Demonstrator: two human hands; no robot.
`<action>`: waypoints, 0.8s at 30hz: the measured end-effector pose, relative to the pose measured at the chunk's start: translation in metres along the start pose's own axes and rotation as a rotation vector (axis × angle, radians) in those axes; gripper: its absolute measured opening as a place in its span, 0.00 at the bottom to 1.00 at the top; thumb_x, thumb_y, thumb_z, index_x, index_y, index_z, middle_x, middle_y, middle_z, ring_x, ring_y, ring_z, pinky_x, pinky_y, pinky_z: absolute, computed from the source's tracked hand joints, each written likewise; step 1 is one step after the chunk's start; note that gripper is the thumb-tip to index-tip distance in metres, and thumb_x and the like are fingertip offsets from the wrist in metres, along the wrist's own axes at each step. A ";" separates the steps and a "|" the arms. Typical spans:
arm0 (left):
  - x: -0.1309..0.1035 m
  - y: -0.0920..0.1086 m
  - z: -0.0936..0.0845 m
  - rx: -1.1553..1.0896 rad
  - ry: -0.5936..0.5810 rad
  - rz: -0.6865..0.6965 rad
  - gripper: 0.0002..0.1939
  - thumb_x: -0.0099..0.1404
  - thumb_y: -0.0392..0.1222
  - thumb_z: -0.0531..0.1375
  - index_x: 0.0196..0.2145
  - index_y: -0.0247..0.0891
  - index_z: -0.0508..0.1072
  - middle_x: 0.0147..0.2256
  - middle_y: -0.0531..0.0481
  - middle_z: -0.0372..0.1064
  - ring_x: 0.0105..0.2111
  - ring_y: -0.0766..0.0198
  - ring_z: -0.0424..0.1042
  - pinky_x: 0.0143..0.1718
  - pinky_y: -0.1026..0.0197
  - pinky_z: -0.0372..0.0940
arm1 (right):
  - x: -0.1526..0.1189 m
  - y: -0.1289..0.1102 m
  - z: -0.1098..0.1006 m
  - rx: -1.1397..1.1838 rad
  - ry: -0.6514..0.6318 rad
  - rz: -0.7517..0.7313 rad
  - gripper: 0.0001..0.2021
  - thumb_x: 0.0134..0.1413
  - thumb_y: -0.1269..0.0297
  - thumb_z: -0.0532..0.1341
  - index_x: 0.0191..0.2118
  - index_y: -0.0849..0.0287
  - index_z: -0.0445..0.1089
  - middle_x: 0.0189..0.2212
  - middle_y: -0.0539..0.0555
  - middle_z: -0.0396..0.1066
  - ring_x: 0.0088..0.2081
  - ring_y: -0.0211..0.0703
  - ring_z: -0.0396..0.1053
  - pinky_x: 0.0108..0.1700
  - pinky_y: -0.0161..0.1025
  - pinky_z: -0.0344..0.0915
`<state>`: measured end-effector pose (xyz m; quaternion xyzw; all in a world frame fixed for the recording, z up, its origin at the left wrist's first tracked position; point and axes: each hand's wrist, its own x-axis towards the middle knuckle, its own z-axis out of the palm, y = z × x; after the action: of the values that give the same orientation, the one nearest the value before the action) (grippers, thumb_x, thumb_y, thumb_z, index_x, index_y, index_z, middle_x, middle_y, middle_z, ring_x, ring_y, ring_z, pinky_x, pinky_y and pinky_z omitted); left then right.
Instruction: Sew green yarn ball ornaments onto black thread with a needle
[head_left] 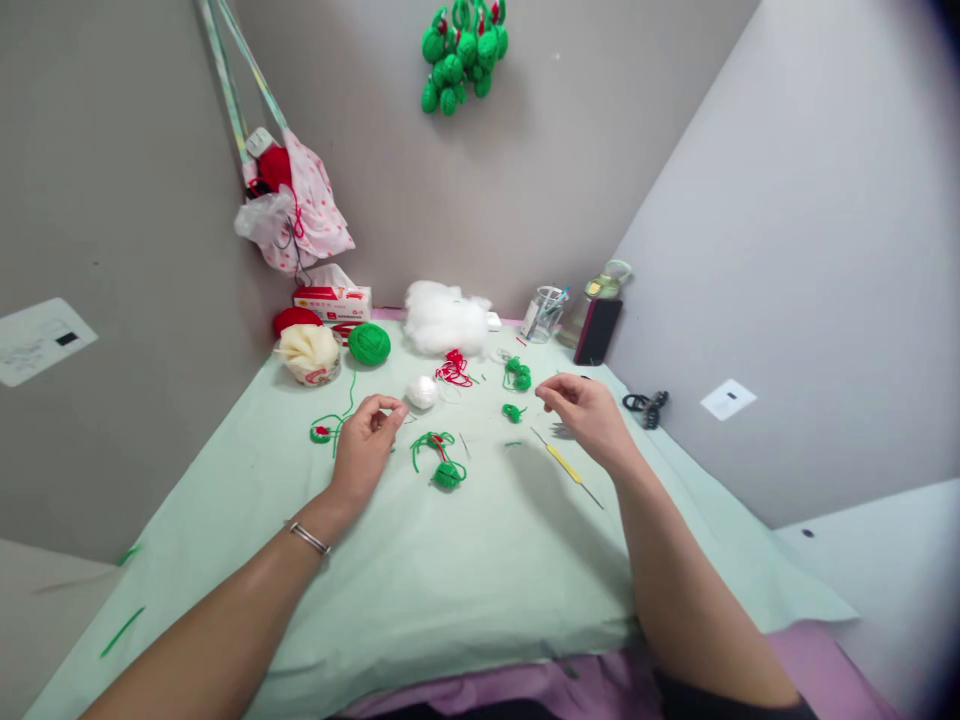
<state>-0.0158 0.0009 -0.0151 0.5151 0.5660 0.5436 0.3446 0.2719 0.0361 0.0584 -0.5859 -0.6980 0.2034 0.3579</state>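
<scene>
My left hand [367, 440], with a silver bracelet on its wrist, is over the left middle of the table, thumb and fingers closed together. Anything thin between its fingertips is too small to make out. Just beyond it sits a white yarn ball [421, 393]. My right hand [581, 408] is raised on the right in a pinch; what it holds, if anything, I cannot tell. Below it lies a yellow-handled crochet hook [564, 463]. Between the hands lie a green crocheted piece with red yarn [448, 474], a needle [465, 446] and small green pieces [513, 412].
At the back are white stuffing [446, 318], a green yarn ball [369, 344], a tissue box [334, 302], a glass jar [544, 315] and a dark phone [598, 332]. Red yarn [454, 369] lies tangled mid-table. Green crocheted pieces [465, 55] hang on the wall.
</scene>
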 end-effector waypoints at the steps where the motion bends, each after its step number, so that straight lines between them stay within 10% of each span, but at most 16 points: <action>1: 0.001 -0.001 0.000 -0.002 0.003 0.018 0.12 0.64 0.51 0.60 0.35 0.39 0.72 0.22 0.58 0.59 0.22 0.67 0.59 0.27 0.63 0.56 | -0.002 -0.006 -0.004 0.002 -0.013 -0.004 0.13 0.56 0.55 0.60 0.31 0.60 0.74 0.23 0.50 0.70 0.24 0.38 0.60 0.28 0.36 0.54; 8: -0.004 -0.006 0.009 0.175 -0.154 0.185 0.14 0.65 0.46 0.60 0.25 0.38 0.69 0.37 0.50 0.68 0.29 0.66 0.65 0.35 0.60 0.61 | -0.011 -0.024 -0.002 -0.135 -0.174 -0.074 0.14 0.59 0.56 0.60 0.27 0.58 0.71 0.20 0.48 0.66 0.24 0.37 0.59 0.29 0.36 0.53; 11: -0.005 -0.008 0.011 0.212 -0.199 0.218 0.09 0.67 0.41 0.56 0.35 0.39 0.76 0.47 0.47 0.67 0.34 0.64 0.67 0.39 0.58 0.64 | -0.005 -0.028 0.017 -0.245 -0.245 -0.202 0.08 0.60 0.65 0.59 0.39 0.56 0.77 0.26 0.49 0.71 0.26 0.37 0.62 0.32 0.36 0.55; 15: -0.004 -0.011 0.010 0.224 -0.224 0.278 0.23 0.66 0.33 0.52 0.56 0.43 0.71 0.55 0.45 0.62 0.42 0.62 0.69 0.43 0.58 0.67 | 0.022 -0.054 0.058 -0.221 -0.346 -0.378 0.10 0.59 0.68 0.61 0.43 0.55 0.78 0.34 0.51 0.76 0.31 0.37 0.66 0.36 0.35 0.57; 24: 0.002 -0.018 0.007 0.262 -0.184 0.266 0.15 0.64 0.33 0.55 0.48 0.40 0.73 0.49 0.45 0.66 0.40 0.60 0.71 0.48 0.52 0.67 | 0.125 -0.142 0.190 -0.120 -0.396 -0.400 0.08 0.57 0.63 0.64 0.42 0.57 0.77 0.39 0.51 0.77 0.40 0.42 0.72 0.41 0.35 0.63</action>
<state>-0.0133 0.0065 -0.0340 0.6732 0.5249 0.4569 0.2502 0.0288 0.1492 0.0650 -0.4056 -0.8668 0.1977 0.2123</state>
